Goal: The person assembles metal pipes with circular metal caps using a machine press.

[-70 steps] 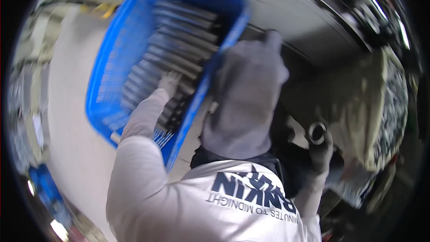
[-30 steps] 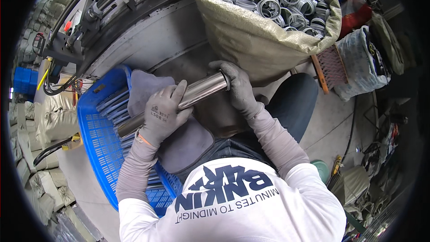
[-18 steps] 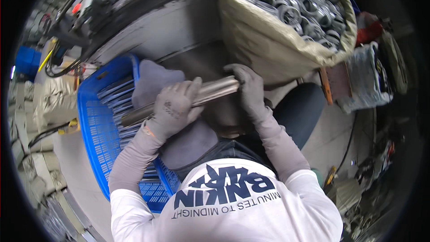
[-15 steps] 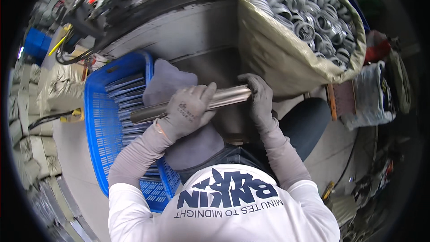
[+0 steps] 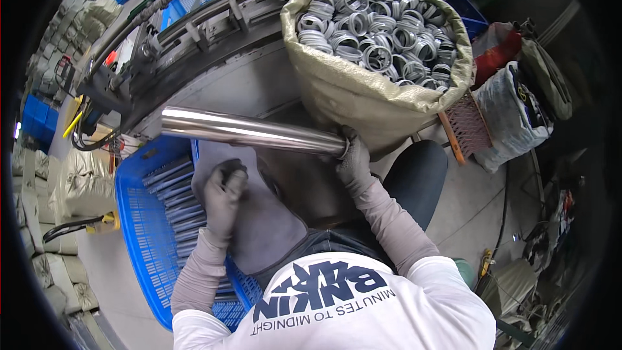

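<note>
A long shiny metal tube (image 5: 253, 133) is held up by its right end, and my gloved right hand (image 5: 355, 163) is closed around that end. Its other end juts out to the left, unsupported, over the near corner of the machine. Below the tube, my gloved left hand (image 5: 223, 198) is apart from it, fingers loosely bent and slightly blurred, with nothing visible in it. That hand hovers over a grey pad (image 5: 269, 227) across my left thigh. Beside it stands a blue plastic basket (image 5: 133, 240) holding several dark metal lengths (image 5: 184, 204).
A large beige woven sack (image 5: 363, 104) full of grey metal rings (image 5: 379, 32) stands ahead on the right. A machine rail (image 5: 194, 32) runs along the far left. An orange-edged grate (image 5: 463, 126) and a plastic-wrapped bundle (image 5: 512, 120) lie right of the sack.
My left hand has let go of the tube and moved down and left. The tube has swung, its left end rising, while my right hand keeps its end. The view has shifted.
</note>
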Motion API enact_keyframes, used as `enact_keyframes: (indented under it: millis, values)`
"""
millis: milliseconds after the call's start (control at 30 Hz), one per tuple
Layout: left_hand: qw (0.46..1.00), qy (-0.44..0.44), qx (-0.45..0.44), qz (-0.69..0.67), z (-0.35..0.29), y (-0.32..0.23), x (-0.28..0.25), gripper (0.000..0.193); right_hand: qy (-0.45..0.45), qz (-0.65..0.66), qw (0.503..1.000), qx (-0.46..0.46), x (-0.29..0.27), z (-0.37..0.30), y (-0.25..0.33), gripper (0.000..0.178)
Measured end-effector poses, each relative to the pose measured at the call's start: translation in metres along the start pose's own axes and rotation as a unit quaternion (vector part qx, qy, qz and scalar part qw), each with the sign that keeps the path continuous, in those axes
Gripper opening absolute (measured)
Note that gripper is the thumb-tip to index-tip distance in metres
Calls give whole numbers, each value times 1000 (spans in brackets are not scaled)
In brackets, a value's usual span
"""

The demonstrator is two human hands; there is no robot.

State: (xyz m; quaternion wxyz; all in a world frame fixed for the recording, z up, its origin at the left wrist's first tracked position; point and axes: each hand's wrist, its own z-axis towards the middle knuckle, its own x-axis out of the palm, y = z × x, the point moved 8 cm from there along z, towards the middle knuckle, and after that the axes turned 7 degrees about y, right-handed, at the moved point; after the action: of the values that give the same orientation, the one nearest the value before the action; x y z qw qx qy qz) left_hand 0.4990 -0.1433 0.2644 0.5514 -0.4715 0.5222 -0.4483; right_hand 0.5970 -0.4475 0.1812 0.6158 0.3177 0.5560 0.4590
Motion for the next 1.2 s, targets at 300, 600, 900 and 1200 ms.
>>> enact_keyframes:
  millis: [300,600,900,1200]
  values:
    - [932,-57,209,-291,61,-53,1,52,20,587,776,229,62,-6,11,46]
    - [970,-94,219,49,48,-212,-27,38,-197,-77,946,-244,-159,47,173,45]
    - [839,77,143,519,40,-59,60,33,7,-463,885,56,-153,172,98,58]
    - [834,66,148,528,42,-46,58,35,-82,283,955,-38,-192,112,91,26]
